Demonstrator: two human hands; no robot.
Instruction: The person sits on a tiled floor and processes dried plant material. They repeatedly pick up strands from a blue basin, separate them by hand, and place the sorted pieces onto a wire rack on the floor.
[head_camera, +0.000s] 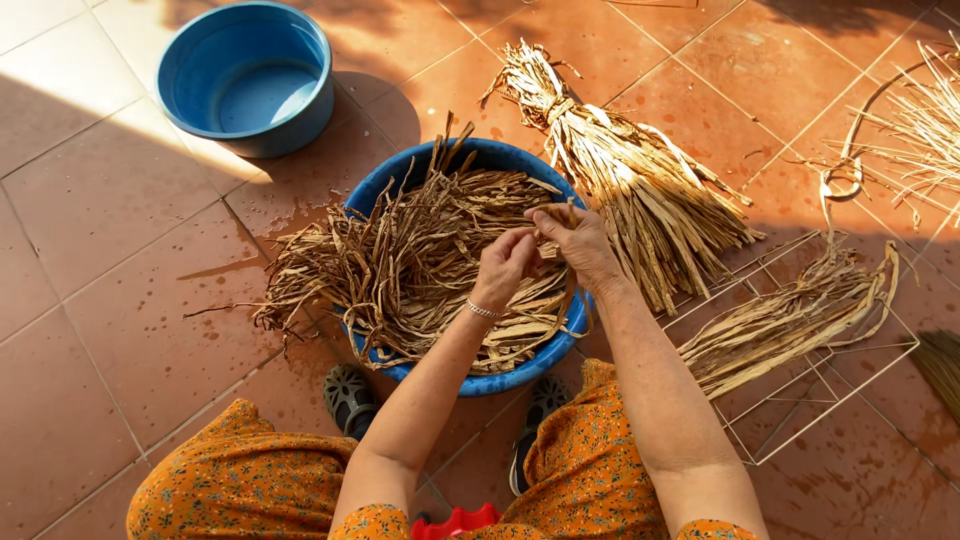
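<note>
Both hands (left, right) pinch dried leaf strips heaped beneath in the blue basin.

We are looking down at a floor of terracotta tiles, speckled with damp spots and half in shade. A blue basin heaped with dry brown fibre strips is sitting on it at the middle, and an empty blue basin is standing beyond on the left. A tied bundle of strips is lying to the right, beside a white wire rack bearing a smaller bundle
</note>
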